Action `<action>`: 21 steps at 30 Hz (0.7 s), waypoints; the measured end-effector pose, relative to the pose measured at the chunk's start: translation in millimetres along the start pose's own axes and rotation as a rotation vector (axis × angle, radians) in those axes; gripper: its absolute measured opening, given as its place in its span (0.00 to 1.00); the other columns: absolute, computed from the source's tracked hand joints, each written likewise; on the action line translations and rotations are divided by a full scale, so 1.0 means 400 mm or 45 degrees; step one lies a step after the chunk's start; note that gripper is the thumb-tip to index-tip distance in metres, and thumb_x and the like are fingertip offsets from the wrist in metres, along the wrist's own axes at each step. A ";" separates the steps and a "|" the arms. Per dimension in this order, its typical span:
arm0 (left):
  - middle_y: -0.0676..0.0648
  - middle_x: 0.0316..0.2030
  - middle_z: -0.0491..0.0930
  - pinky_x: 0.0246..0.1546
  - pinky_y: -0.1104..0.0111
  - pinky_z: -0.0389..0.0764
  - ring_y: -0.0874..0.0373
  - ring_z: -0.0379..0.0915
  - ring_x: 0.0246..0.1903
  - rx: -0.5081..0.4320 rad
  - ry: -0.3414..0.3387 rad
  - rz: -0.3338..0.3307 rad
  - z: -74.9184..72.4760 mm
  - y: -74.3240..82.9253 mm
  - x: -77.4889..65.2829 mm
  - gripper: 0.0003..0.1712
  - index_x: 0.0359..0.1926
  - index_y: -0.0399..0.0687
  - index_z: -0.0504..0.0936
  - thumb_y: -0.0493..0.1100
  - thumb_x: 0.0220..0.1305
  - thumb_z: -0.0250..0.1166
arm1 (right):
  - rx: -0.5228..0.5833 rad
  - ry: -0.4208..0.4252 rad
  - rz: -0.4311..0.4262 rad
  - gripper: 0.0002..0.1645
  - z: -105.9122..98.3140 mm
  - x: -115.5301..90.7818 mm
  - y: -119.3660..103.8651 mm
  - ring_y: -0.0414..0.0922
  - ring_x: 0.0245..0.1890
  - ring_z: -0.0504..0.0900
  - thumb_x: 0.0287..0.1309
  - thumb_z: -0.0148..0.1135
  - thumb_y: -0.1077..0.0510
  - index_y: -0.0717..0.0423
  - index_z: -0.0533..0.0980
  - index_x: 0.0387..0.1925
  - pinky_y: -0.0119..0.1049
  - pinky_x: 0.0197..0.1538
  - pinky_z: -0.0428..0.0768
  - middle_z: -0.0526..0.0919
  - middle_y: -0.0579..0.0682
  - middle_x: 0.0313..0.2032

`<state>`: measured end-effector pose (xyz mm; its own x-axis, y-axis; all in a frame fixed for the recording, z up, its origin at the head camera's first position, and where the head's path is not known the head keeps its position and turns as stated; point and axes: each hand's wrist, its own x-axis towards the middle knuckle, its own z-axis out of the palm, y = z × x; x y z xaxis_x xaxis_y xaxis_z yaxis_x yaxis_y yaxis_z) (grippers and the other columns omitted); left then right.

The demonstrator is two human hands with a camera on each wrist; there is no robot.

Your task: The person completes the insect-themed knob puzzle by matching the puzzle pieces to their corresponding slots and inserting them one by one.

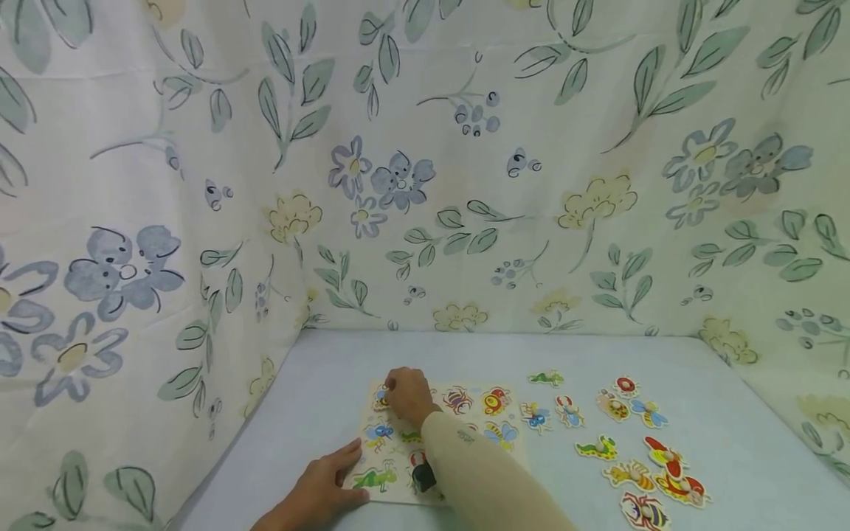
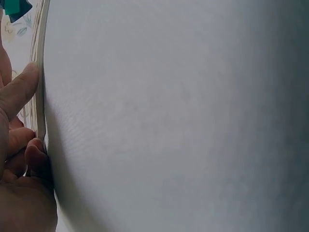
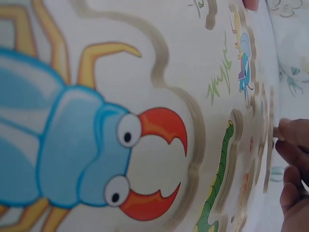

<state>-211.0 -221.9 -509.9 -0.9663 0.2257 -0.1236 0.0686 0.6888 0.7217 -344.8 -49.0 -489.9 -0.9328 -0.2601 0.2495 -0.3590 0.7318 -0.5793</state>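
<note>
A wooden insect puzzle board lies on the table, with printed insects in cut-out recesses. Over its far left corner, my right hand pinches the small knob of a thin puzzle piece. In the right wrist view that piece is seen edge-on; its picture is hidden. My left hand rests at the board's near left corner, thumb along the near edge and fingers against the left edge. Close to the right wrist camera is a blue beetle picture with red pincers; a green caterpillar picture lies beyond it.
Right of the board lie several loose knobbed pieces, among them a green grasshopper, a blue beetle, a caterpillar and a spider. Some pieces overlap. Floral cloth hangs behind and beside the pale table.
</note>
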 end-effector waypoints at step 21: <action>0.41 0.69 0.61 0.61 0.41 0.58 0.35 0.54 0.66 0.009 -0.005 0.003 0.002 0.000 0.004 0.52 0.64 0.33 0.69 0.56 0.42 0.78 | 0.103 -0.031 0.063 0.03 0.007 -0.011 -0.003 0.40 0.31 0.75 0.54 0.69 0.62 0.51 0.82 0.30 0.37 0.37 0.77 0.76 0.40 0.25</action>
<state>-212.2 -221.1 -510.5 -0.9653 0.2299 -0.1242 0.0729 0.6932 0.7170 -340.3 -50.5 -492.2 -0.9496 -0.2406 0.2007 -0.3128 0.6910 -0.6517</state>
